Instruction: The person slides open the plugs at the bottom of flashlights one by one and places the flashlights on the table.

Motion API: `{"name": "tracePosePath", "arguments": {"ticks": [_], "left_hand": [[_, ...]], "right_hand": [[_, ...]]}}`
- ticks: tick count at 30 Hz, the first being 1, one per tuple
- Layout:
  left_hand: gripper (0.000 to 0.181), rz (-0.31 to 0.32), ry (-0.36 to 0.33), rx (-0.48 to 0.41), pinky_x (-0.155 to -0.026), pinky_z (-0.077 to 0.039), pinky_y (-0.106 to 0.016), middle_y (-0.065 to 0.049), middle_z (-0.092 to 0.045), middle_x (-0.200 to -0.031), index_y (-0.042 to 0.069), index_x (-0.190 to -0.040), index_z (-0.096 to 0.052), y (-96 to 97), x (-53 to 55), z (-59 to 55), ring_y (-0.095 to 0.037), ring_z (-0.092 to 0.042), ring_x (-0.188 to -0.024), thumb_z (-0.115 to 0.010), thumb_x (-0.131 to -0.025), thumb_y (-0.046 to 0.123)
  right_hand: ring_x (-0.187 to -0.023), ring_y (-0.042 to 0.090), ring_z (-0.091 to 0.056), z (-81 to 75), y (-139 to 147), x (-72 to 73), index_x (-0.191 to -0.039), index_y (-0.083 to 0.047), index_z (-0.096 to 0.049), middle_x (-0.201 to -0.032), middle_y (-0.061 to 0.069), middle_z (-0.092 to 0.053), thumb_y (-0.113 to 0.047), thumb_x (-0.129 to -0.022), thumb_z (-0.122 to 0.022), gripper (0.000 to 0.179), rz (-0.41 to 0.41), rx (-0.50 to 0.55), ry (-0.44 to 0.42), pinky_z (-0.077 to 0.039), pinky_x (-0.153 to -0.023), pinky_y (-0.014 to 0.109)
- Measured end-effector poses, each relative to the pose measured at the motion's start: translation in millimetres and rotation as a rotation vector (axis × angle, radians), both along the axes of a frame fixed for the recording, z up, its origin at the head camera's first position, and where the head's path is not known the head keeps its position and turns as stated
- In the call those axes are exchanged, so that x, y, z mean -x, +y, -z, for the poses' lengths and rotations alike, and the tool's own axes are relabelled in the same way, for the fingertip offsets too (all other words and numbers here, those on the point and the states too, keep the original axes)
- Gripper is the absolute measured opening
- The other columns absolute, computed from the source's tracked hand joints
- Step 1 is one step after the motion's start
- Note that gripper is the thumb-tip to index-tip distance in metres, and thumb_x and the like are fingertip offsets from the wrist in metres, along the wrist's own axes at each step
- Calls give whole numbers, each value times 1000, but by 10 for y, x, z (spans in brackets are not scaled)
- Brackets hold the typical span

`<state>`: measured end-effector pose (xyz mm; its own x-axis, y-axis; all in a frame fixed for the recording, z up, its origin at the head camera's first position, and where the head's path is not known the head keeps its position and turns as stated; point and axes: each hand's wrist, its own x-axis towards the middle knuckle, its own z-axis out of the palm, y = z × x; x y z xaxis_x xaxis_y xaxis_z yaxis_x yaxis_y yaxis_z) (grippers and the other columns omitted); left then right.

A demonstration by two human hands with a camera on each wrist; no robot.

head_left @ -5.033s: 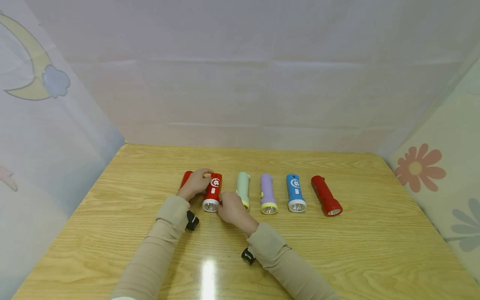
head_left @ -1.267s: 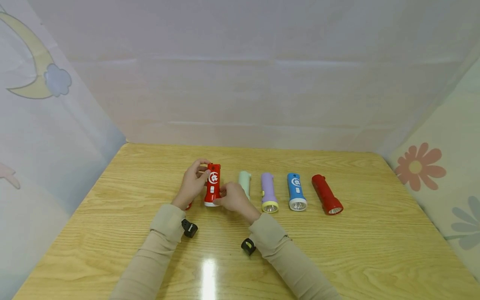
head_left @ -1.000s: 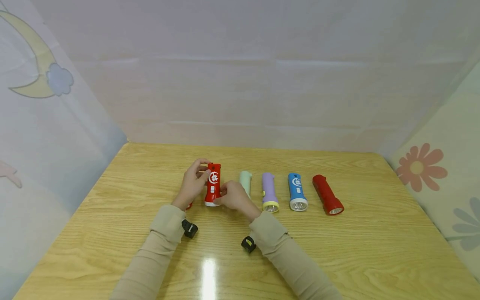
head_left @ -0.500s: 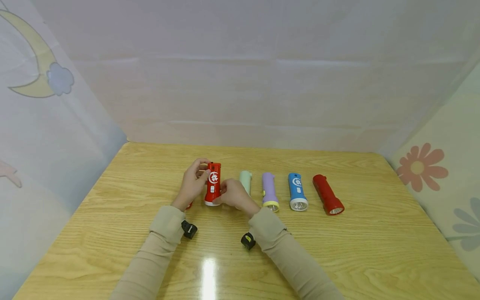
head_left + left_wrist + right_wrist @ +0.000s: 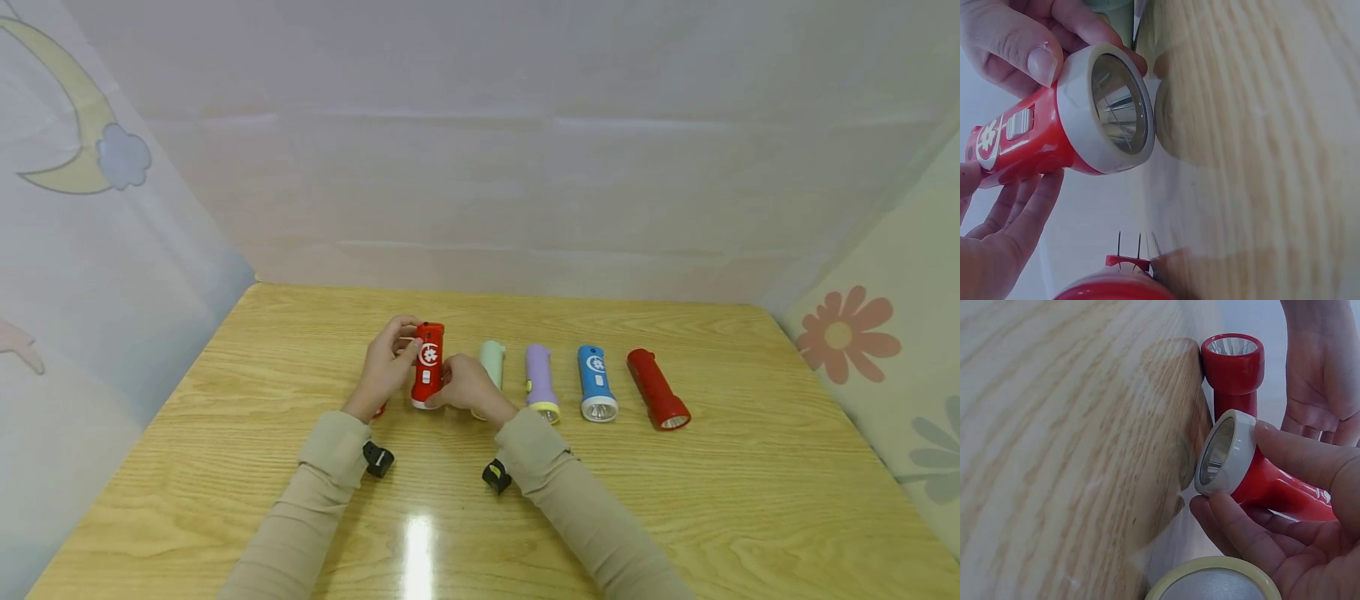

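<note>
A red flashlight with a white head ring and white moon-and-flower print stands tilted, tail raised and lens facing down close over the wooden table. My left hand holds its body near the tail, thumb on the printed side. My right hand pinches the white head ring between thumb and fingers. In the left wrist view the lens is unlit and a white slide switch shows on the body. Another red flashlight lies left of it, mostly hidden by my left hand in the head view.
To the right lie a mint green flashlight, partly behind my right hand, then a purple one with yellow ring, a blue one and a plain red one. The wooden table ends at a pale curtain.
Five seconds ago the printed red flashlight lay flat; its tail has since been lifted so it tilts on its head end. Over the last second it rises slightly more upright, both hands keeping hold.
</note>
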<state>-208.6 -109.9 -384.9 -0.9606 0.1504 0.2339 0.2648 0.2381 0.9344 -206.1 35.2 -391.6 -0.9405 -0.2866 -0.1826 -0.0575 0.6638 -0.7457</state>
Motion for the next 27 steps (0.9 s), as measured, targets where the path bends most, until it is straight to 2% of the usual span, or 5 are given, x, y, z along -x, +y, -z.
{"name": "tracePosePath", "arguments": {"ticks": [3, 9, 20, 27], "left_hand": [[24, -5, 15, 5, -76, -49, -38, -19, -55, -113, 5, -117, -50, -23, 81, 131, -29, -57, -95, -49, -93, 2], [24, -21, 43, 9, -75, -49, -37, -20, -57, -111, 3, -115, -52, -32, 81, 139, -29, -57, -98, -51, -92, 2], [25, -37, 49, 21, -73, -48, -30, -17, -59, -109, 5, -116, -52, -57, 60, 151, -26, -57, -97, -54, -90, 4], [25, -29, 51, 10, -73, -49, -31, -16, -60, -107, 5, -115, -53, -67, 35, 132, -25, -58, -94, -54, -90, 3]], "right_hand": [[-71, 16, -53, -2, 7, 6, -93, 1, -63, -83, 6, -64, -10, -63, -83, 37, -7, -14, 8, -45, -64, 27], [-71, 16, -54, -4, -2, 20, -94, 1, -62, -83, 6, -63, -11, -64, -82, 38, -9, -40, -5, -45, -63, 27], [-72, 16, -54, 1, -14, 16, -92, 0, -61, -83, 6, -63, -10, -65, -82, 35, -30, -53, 23, -46, -66, 27], [-70, 15, -53, -5, -8, 15, -90, 0, -61, -81, 5, -62, -10, -65, -82, 35, -39, -66, 36, -45, -64, 27]]}}
